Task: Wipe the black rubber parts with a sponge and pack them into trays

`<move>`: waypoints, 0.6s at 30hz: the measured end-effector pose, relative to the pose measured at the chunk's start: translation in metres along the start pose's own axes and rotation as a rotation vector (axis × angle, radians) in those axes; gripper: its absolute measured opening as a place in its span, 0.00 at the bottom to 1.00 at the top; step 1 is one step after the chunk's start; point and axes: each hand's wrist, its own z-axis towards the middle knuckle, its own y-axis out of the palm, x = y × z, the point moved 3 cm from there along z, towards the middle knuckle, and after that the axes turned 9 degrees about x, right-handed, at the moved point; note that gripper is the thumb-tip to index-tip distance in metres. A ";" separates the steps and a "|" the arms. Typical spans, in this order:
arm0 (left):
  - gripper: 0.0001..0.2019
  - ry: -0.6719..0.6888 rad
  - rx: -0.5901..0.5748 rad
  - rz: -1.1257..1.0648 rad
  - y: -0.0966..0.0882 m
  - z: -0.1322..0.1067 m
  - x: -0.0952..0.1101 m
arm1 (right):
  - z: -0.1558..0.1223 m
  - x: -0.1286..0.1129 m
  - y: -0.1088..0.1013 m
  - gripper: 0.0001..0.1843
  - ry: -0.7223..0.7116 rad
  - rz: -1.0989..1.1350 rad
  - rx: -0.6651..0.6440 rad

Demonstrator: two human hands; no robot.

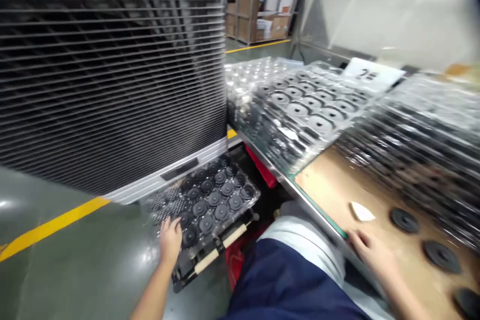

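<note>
My left hand (pixel 170 240) is over the left side of a clear plastic tray (pixel 165 200) low beside my legs. Its fingers are apart and reach to the edge of a black round part (pixel 185 218), with no part visibly lifted. Rows of such black ribbed discs (pixel 214 198) sit in the tray's pockets. My right hand (pixel 369 250) rests at the green-edged border of the worktable (pixel 322 180), fingers slightly apart, holding nothing I can see. Near it lie a white pointed piece (pixel 362 211) and a black disc (pixel 404 220).
A tall louvred rack (pixel 112 70) stands at the left. Stacked clear trays with ring-shaped parts (pixel 318 122) fill the table's far end; another blurred tray stack (pixel 420 160) is at the right. More discs (pixel 441 256) lie on the table. A white sign (pixel 371 74) stands behind.
</note>
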 end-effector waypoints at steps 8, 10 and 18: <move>0.15 0.566 -0.320 -0.499 0.045 -0.054 0.209 | 0.001 -0.022 -0.016 0.15 -0.011 0.020 -0.112; 0.18 0.787 -0.456 -0.632 0.040 -0.073 0.276 | 0.004 -0.021 -0.034 0.15 -0.078 0.062 -0.136; 0.16 1.267 -0.780 -0.896 0.022 -0.102 0.446 | 0.020 0.045 -0.204 0.11 -0.137 -0.011 0.223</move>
